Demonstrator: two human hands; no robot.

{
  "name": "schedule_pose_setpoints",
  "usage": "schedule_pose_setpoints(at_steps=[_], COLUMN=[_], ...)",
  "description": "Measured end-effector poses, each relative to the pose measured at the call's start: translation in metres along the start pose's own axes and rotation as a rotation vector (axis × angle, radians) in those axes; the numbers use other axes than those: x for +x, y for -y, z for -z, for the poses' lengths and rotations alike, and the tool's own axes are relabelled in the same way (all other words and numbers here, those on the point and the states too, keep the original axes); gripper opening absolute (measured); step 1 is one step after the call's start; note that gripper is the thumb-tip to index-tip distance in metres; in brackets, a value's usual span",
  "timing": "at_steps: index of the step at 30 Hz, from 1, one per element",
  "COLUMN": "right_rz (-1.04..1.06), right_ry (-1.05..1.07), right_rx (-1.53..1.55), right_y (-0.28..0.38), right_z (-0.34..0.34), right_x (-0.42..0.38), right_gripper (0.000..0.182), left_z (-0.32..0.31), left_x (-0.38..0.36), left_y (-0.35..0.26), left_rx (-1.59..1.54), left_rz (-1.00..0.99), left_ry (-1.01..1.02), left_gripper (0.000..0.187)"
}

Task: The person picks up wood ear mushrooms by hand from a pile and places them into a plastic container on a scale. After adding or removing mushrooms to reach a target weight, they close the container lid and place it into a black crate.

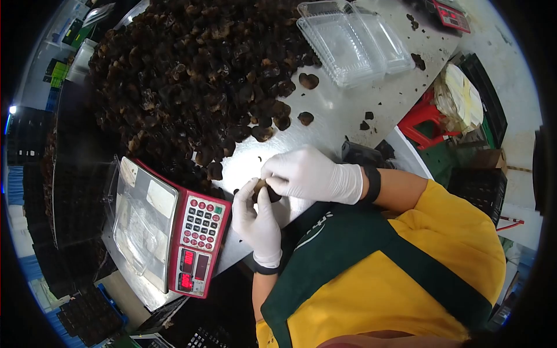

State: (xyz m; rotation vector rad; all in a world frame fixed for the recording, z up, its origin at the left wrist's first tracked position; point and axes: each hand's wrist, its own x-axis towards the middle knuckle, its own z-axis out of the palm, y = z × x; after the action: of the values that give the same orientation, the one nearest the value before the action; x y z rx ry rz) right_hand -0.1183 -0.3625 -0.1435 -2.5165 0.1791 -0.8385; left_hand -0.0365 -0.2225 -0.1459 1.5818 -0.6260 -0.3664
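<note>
My left hand (256, 223), in a white glove, has its thumb and fingers closed on a small dark brown piece (261, 189) that looks like dried fungus. From the right, my right hand (310, 174), also gloved, pinches the same piece, and its fingertips meet those of my left hand. The fingers partly cover the piece. Just beyond both hands lies a big heap of similar dark pieces (197, 75) on the metal table (339, 119). A red scale (200, 232) with lit digits stands left of my left hand, with a clear plastic container (136, 232) on its pan.
Open clear plastic boxes (348, 49) lie at the table's far side. Loose dark pieces (308, 80) are scattered near the heap. Another red scale (451, 17) is at the top right. A red stool (422, 119) and a black crate (478, 188) stand beyond the right edge.
</note>
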Motion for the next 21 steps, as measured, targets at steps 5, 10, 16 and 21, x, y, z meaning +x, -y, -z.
schedule_pose_setpoints(at_steps=[5, 10, 16, 21], right_rz=[-0.390, -0.427, -0.471, -0.106], right_ry=[-0.054, 0.576, 0.619, 0.415], right_rx=[0.304, 0.092, -0.151, 0.377], right_y=[-0.013, -0.041, -0.051, -0.007], right_z=[0.028, 0.103, 0.107, 0.041], right_x=[0.009, 0.010, 0.006, 0.042], right_gripper=[0.003, 0.023, 0.022, 0.047], left_z=[0.007, 0.019, 0.024, 0.025], left_x=[0.002, 0.002, -0.004, -0.010], left_y=[0.003, 0.008, 0.008, 0.012], left_rx=[-0.166, -0.209, -0.245, -0.217], left_rz=[0.146, 0.167, 0.187, 0.138], left_ry=[0.031, 0.018, 0.082, 0.084], left_gripper=[0.026, 0.030, 0.040, 0.045])
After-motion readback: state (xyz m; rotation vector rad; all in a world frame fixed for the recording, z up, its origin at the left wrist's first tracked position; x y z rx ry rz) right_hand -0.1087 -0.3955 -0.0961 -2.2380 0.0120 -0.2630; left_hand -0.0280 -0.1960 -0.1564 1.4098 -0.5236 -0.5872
